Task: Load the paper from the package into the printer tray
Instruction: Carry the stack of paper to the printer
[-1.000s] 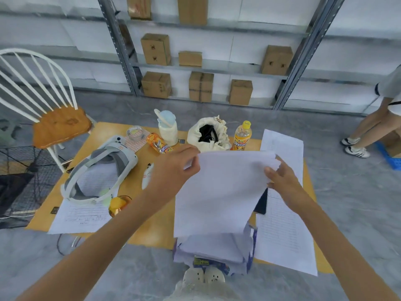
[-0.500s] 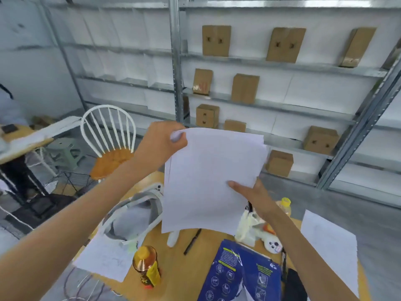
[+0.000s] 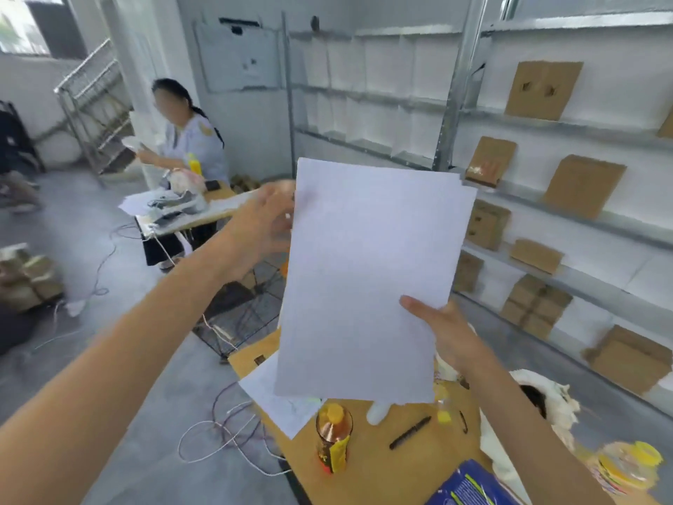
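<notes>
Both hands clamp a stack of white paper [image 3: 368,282], held upright in the air above the wooden table [image 3: 386,472].

Right hand [image 3: 449,335] pinches the lower edge, left hand [image 3: 267,226] the upper-left edge; the blue paper package [image 3: 464,486] lies below; no printer tray shows, so loading remains.

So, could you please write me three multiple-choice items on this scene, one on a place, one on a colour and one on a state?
1. Where is the black pen?
A. On the wooden table
B. On the floor
C. On a shelf

2. What colour is the cap of the bottle standing near the table's edge?
A. Blue
B. Yellow-orange
C. White

3. How is the paper stack held?
A. Lying flat on the table
B. Rolled into a tube
C. Upright in the air by the right hand, left hand at its edge

Answers: 1 A, it lies on the tabletop; 2 B, the cap shows yellow-orange; 3 C, the right hand's thumb presses its face.
</notes>
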